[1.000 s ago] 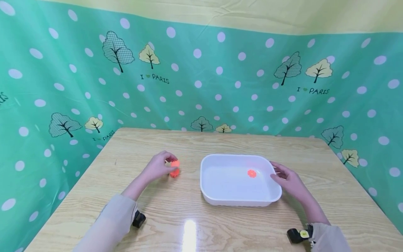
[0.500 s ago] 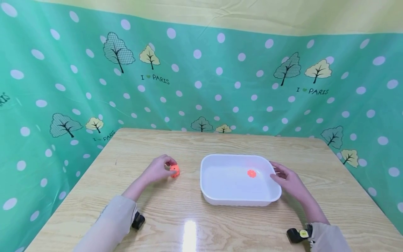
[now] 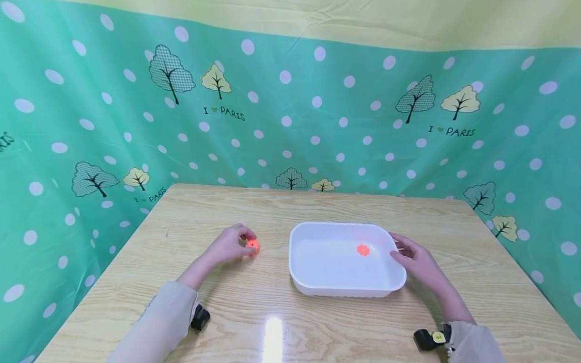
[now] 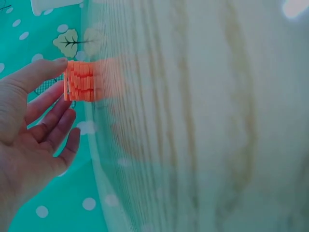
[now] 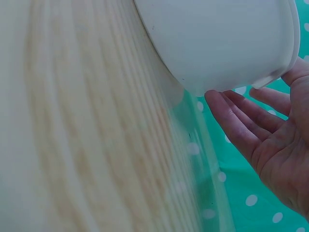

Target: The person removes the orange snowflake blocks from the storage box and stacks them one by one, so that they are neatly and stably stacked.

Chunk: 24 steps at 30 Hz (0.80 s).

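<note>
Near the table's left-centre stands a short stack of orange flower-shaped pieces (image 4: 81,81), several layers high in the left wrist view. My left hand (image 3: 229,245) pinches the upper end of that stack between thumb and index finger, while its other fingers hang loose. A shallow white plastic basin (image 3: 327,292) sits right of centre. One more orange flower-shaped piece (image 3: 363,250) lies flat on the basin's floor, toward the right. At the basin's right rim, my right hand (image 3: 415,258) holds on, thumb over the edge and fingers along the outer wall (image 5: 227,43).
Both hands work over a light wood-grain table (image 3: 254,302). A green dotted curtain with tree prints (image 3: 317,126) hangs behind and around it. Black wrist cameras (image 3: 199,317) are strapped at both sleeves.
My left hand has come down slightly, lowering the orange flower-shaped piece it pinched onto the orange pieces below. The right hand and basin have stayed in place.
</note>
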Tool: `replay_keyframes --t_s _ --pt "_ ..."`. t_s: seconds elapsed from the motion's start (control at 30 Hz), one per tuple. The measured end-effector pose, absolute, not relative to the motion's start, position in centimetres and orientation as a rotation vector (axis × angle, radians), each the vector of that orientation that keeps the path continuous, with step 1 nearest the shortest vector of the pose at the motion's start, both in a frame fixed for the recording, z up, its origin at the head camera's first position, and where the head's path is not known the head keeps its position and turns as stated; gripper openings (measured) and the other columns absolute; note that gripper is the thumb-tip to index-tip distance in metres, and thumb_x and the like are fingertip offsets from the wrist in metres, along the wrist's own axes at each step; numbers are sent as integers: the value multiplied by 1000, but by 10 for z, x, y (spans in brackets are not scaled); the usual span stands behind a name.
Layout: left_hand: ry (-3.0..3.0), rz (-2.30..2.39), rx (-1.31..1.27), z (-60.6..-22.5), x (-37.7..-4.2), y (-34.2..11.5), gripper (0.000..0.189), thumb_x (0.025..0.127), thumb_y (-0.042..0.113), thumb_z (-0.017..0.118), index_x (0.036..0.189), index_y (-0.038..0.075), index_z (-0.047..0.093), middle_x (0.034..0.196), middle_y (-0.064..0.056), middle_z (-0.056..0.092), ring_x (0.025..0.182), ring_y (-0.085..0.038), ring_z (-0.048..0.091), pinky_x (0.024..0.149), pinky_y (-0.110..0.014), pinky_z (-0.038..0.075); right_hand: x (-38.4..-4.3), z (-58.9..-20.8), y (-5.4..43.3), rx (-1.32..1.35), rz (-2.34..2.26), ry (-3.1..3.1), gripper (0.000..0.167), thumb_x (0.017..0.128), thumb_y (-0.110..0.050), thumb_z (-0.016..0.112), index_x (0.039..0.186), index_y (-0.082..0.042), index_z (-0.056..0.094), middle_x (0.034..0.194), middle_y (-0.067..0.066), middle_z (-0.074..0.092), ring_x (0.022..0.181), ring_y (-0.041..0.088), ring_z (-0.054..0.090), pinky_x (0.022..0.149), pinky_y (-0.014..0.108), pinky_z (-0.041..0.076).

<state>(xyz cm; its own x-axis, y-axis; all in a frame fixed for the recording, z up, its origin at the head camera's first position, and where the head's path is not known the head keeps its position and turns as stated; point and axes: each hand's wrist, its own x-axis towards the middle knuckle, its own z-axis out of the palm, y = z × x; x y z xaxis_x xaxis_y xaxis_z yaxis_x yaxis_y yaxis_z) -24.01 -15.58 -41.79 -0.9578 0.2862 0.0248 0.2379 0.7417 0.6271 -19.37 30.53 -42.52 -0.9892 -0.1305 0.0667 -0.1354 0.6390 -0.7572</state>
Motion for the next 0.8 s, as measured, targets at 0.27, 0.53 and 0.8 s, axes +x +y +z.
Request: replay_keyframes --t_s 0.27,0.53,0.8 --pt "2849 1000 436 -419 -241 -156 27 74 19 73 98 10 64 92 0 55 87 -16 51 76 -31 45 -195 -423 305 238 1304 -2830 55 90 -34 54 137 -8 40 118 17 55 97 16 56 78 17 46" --pt "2865 988 451 -416 -241 -155 35 74 23 73 104 10 64 97 -1 56 91 -18 52 79 -35 44 -194 -422 306 259 1302 -2827 56 91 -32 53 136 -3 38 119 20 54 103 30 55 78 15 44" --pt "2877 1039 555 -404 -247 -144 33 77 23 70 106 9 63 104 -7 59 96 -21 53 82 -37 45 -194 -424 306 251 1306 -2833 56 91 -34 53 137 -5 39 119 18 54 104 29 54 79 14 44"
